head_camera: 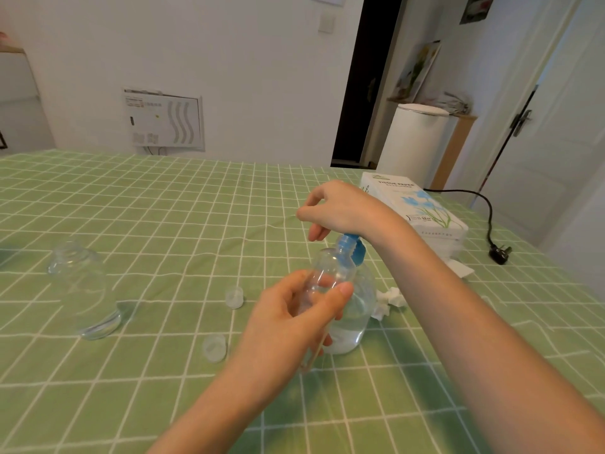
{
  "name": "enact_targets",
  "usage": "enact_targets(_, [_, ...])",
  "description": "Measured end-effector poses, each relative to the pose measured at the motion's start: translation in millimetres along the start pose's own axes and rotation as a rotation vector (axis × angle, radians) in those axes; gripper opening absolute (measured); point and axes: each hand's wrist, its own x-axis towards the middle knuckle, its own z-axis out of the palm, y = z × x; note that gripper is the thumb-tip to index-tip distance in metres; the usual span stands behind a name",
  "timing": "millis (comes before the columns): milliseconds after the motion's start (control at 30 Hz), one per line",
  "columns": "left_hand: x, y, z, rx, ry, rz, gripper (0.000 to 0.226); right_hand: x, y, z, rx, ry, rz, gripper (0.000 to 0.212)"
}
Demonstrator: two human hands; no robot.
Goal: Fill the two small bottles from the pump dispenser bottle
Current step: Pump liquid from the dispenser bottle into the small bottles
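Observation:
My left hand (pixel 294 319) grips a small clear bottle (pixel 330 273) and holds its mouth up against the blue spout of the pump dispenser bottle (pixel 355 309), which stands on the green checked cloth with some clear liquid in it. My right hand (pixel 340 208) rests palm down on the blue pump head (pixel 352 249), fingers loosely curled. A second small clear bottle (pixel 82 283) stands apart at the left. Two small clear caps (pixel 234 296) (pixel 214 347) lie on the cloth between the bottles.
A white tissue paper pack (pixel 415 208) lies at the back right, with crumpled tissue (pixel 388 301) beside the dispenser. A black cable and plug (pixel 497 253) lie at the table's right edge. The table's green cloth (pixel 163 208) stretches to the far wall.

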Motion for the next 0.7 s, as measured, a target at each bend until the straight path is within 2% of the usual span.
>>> enact_targets(267, [2.5,1.7,-1.1,-0.010,-0.024,0.005,0.035,1.5,-5.0,-13.1,0.026,0.114,-0.097,0.015])
enact_targets(433, [2.3,3.6,-0.6,-0.016,-0.022,0.006,0.034,1.0,-6.5,-10.6,0.006,0.004,-0.080,0.019])
enact_targets(700, [-0.1,1.0,0.1,-0.032,-0.011,-0.020,0.035,1.2,1.6,-0.7,0.026,-0.008,-0.051,0.015])
